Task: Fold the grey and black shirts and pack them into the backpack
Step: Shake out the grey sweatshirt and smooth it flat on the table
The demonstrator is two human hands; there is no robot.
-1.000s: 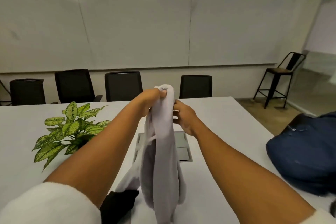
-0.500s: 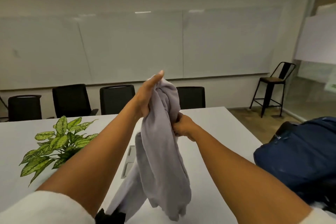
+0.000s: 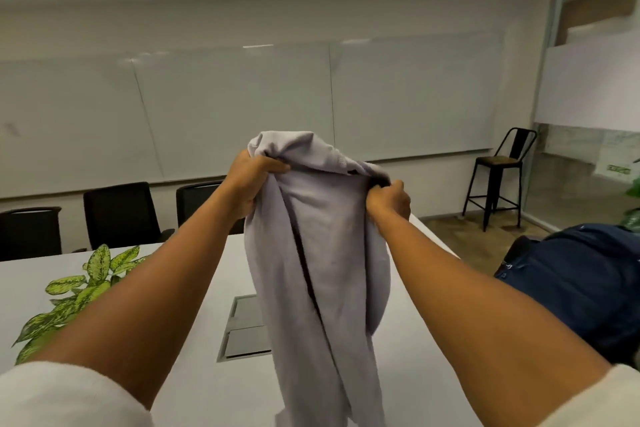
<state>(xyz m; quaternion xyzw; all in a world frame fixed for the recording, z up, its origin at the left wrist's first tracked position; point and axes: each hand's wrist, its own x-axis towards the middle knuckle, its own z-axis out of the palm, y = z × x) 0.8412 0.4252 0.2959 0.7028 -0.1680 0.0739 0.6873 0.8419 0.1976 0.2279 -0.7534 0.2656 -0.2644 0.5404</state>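
The grey shirt [image 3: 322, 253] hangs bunched in the air above the white table [image 3: 207, 385], its lower end running out of the bottom of the view. My left hand [image 3: 247, 180] grips its upper left edge. My right hand [image 3: 389, 199] grips its upper right edge, and the cloth is stretched a little between the two. The dark blue backpack [image 3: 581, 284] lies on the table at the right. The black shirt is not in view.
A leafy green plant [image 3: 79, 288] stands on the table at the left. A grey cable hatch [image 3: 246, 333] is set into the table behind the shirt. Black chairs [image 3: 117, 215] line the far side, and a tall stool [image 3: 498, 177] stands at the back right.
Both hands have lifted the grey shirt higher and moved apart, spreading its top edge. The view has tilted upward, and the black shirt has dropped out of the bottom of the view.
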